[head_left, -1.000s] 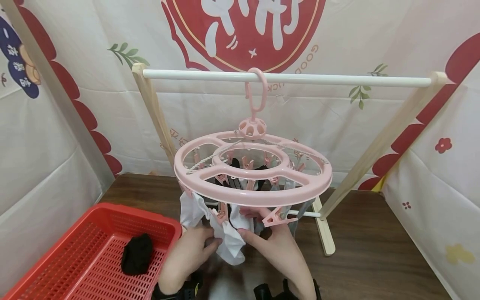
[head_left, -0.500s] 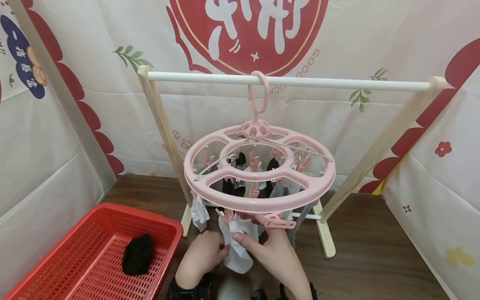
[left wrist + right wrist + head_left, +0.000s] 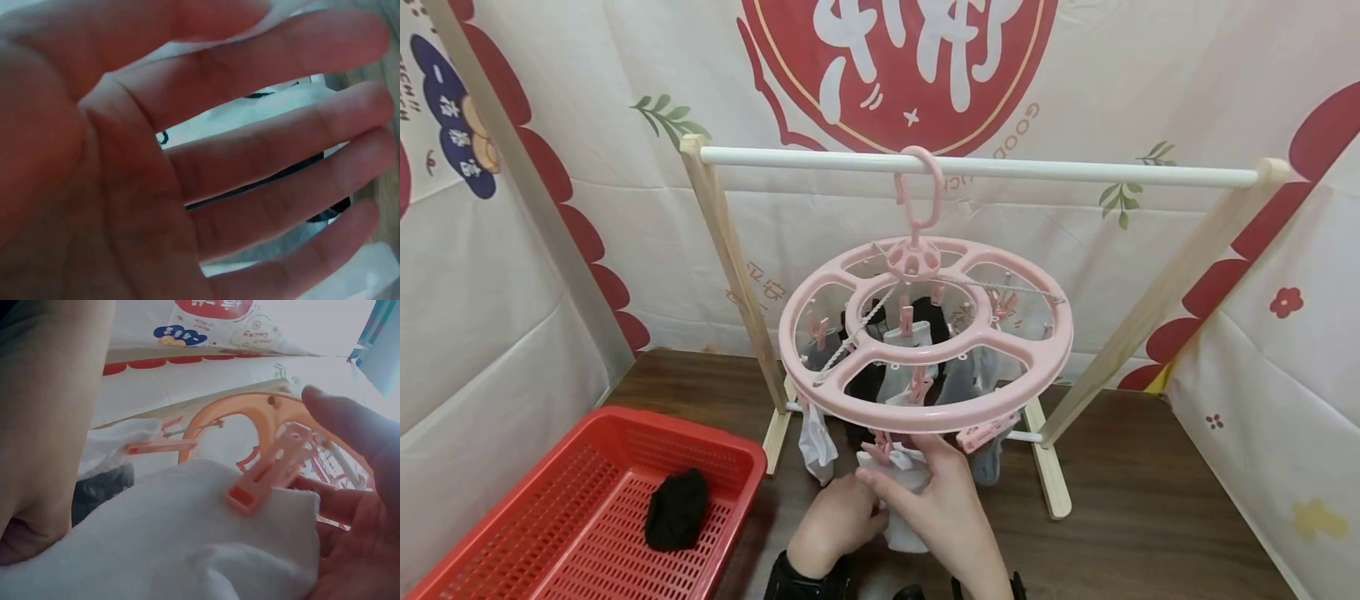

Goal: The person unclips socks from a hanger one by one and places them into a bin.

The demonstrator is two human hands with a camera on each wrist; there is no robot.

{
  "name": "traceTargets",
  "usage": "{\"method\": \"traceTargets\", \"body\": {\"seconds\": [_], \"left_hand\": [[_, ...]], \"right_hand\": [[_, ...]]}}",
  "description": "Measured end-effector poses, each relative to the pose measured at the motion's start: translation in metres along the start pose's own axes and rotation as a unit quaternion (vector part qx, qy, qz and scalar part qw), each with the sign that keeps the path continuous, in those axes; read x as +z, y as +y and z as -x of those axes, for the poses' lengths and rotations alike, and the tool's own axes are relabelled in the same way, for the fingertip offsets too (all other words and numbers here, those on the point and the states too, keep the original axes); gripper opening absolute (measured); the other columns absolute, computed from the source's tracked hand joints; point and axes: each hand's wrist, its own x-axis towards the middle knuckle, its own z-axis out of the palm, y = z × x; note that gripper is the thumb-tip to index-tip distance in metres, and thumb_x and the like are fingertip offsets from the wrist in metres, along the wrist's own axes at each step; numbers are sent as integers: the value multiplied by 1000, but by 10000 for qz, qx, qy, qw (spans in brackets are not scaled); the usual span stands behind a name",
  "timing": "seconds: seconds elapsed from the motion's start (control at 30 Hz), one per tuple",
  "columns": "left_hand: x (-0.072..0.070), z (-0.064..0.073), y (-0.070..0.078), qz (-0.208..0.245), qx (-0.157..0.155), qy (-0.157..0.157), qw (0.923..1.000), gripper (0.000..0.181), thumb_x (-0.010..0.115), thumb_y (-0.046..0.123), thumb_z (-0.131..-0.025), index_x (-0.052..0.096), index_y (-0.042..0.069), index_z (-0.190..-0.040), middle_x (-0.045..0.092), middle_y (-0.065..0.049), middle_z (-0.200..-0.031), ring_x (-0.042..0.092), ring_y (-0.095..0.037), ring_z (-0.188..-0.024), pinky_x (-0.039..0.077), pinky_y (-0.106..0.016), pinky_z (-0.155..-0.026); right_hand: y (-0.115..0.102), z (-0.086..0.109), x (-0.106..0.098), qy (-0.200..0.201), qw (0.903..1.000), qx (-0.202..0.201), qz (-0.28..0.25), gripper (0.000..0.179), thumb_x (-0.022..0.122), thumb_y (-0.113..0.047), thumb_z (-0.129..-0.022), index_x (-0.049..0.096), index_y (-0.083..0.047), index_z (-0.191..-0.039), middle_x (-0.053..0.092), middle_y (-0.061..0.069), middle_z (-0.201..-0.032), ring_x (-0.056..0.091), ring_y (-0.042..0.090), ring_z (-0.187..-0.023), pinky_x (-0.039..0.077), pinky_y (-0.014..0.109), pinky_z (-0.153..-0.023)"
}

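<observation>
Right fingers (image 3: 337,499) behind white sock (image 3: 181,519).

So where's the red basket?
Head view: the basket sits lower left, beside the rack's left foot and left of the left hand, black cloth inside.

1. You stood at a small cloth-walled booth, arranged like a home laundry corner; the wider building could not be told.
2. Printed cloth (image 3: 1037,218) enclosed your workspace behind and at both sides.
3. A wood-grain tabletop (image 3: 1138,500) lay before you.
4. You had laundry gear there: a drying rack (image 3: 1037,169), a clip hanger (image 3: 925,415) bearing small garments (image 3: 816,446), a red basket (image 3: 598,537).
</observation>
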Motion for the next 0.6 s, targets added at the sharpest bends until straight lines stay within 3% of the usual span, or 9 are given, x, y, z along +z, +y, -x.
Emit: {"method": "traceTargets", "body": {"seconds": [0.13,0.4,0.6], "left_hand": [[0,0,1,-123,16,35,9999,10,70,15,-71,62,10,-71,56,-2,-62,59,-23,-57,44,-34,-50],[-4,0,1,202,25,-210,9996,30,69,10,-70,44,14,-53,38,9,-49,44,-9,-46,36,-25,-46],[-5,-2,-1,497,-208,-493,9973,33,66,10,-73,41,15,-53,31,11,-49,36,-7,-45,31,-24,-46]], "right_hand": [[-1,0,3,382,9989,-238,99,30,82,-21,-77,69,-21,-105,66,-12,-95,62,9,-93,47,31,-84],[1,-2,4,787,9897,-1128,404,32,81,-10,-77,72,-17,-106,68,-9,-102,62,12,-98,46,25,-84],[2,-3,4,869,9881,-1267,89,32,80,-5,-76,74,-14,-106,69,-7,-101,63,14,-95,46,25,-81]]}}
